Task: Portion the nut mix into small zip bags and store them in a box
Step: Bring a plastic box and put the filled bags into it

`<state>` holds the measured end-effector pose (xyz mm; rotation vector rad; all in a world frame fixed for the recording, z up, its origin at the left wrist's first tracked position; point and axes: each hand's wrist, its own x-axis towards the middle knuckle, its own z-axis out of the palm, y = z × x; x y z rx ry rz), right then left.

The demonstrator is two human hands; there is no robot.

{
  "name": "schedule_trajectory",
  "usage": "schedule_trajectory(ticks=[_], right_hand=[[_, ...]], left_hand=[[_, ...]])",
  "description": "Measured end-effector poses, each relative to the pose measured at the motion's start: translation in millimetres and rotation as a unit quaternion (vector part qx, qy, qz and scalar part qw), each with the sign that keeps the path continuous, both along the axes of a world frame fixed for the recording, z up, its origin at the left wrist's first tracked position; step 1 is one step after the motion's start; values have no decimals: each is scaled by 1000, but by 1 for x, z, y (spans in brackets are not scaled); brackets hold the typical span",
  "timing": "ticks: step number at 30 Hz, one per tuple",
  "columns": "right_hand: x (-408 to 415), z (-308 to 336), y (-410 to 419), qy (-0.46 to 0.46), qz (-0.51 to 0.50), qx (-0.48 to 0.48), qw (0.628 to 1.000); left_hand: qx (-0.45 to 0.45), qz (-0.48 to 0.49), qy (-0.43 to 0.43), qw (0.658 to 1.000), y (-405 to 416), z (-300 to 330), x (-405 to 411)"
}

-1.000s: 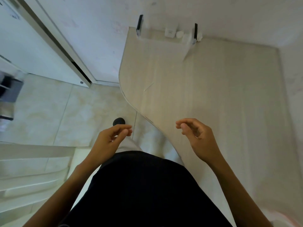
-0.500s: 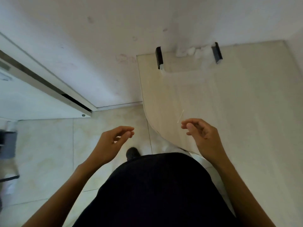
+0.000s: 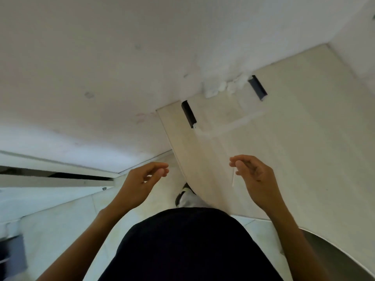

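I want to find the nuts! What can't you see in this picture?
- Head view: no nuts, bags or box show anywhere.
- Shoe: mostly hidden by the table edge and the dark clothing.
- Dark thing at the left edge: cut off, blurred.

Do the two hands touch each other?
Apart. The head view shows the left hand and right hand separated, with bare tabletop between them.
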<state>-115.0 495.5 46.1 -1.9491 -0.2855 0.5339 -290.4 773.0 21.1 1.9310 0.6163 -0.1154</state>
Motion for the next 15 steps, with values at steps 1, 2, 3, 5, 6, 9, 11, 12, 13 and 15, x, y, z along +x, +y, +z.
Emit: schedule_trajectory(ticks=[1, 2, 3, 5, 6, 9, 11, 12, 13, 15], right_hand=[[10, 2, 4, 3, -7, 0, 1000], [21, 4, 9, 0, -14, 0, 1000], [33, 6, 13, -5, -17, 2, 1000], [58, 11, 23, -25, -10, -2, 1000], [71, 13, 29, -36, -3, -7, 999], [110, 17, 40, -74, 5, -36, 997], [133, 20, 47, -98, -16, -50, 994], [145, 19, 51, -117, -32, -58, 991], [158, 17, 55, -136, -49, -73, 987], [187, 8, 62, -162, -78, -133, 975]], left_hand=[[-3, 0, 5, 1000, 6, 2, 13], [-4, -2, 10, 1000, 12, 6, 26], [-4, -7, 12, 1000, 19, 9, 40], [-7, -23, 15, 1000, 31, 11, 68], [-6, -33, 16, 999, 36, 12, 84], [-45, -41, 34, 998, 47, 9, 126], [-99, -20, 89, 991, 50, 8, 150], [-131, -4, 129, 983, 51, 7, 162], [-172, 12, 168, 971, 51, 5, 172], [-249, 30, 223, 942, 53, 0, 192]])
